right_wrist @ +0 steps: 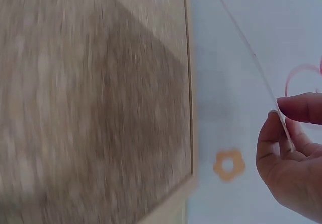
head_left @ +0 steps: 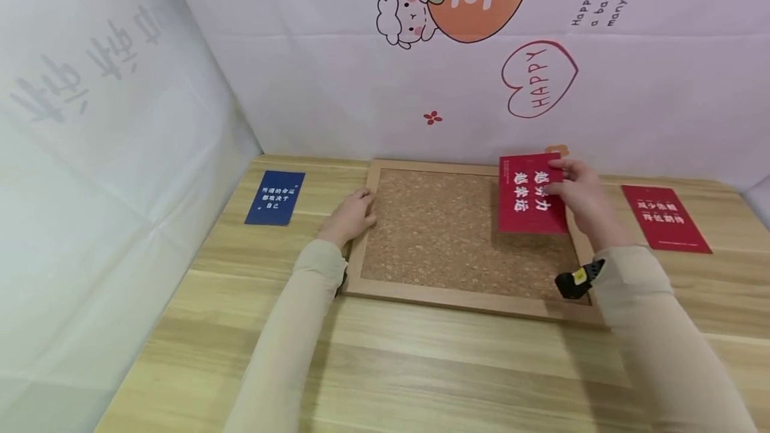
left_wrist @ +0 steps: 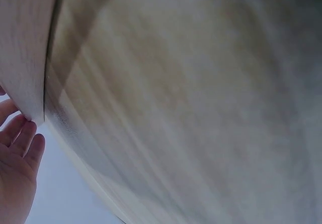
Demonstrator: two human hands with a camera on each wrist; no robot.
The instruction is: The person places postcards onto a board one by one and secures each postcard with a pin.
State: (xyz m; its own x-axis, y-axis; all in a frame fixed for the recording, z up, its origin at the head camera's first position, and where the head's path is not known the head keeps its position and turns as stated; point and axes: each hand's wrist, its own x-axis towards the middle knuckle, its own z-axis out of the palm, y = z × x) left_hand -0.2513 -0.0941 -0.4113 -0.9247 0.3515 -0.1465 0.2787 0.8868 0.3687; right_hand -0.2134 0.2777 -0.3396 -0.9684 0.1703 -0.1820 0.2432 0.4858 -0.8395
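My right hand (head_left: 580,196) pinches a red card (head_left: 523,202) with white characters by its right edge, thumb on the printed face. The card is raised over the right part of a wood-framed cork board (head_left: 433,232) and casts a shadow on the cork. Seen in the right wrist view, the card (right_wrist: 254,58) is nearly edge-on between thumb and fingers (right_wrist: 302,105). My left hand (head_left: 350,218) rests at the left side of the board's frame. In the left wrist view its fingertips (left_wrist: 31,128) touch the frame's wooden edge (left_wrist: 25,43), the fingers fairly straight.
A blue card (head_left: 275,198) with white characters lies on the wooden table (head_left: 421,366) left of the board. Another red card (head_left: 666,219) lies to the right of it. Behind the board rises a white printed sheet (head_left: 337,85), and a plain white sheet (head_left: 120,219) hangs at left.
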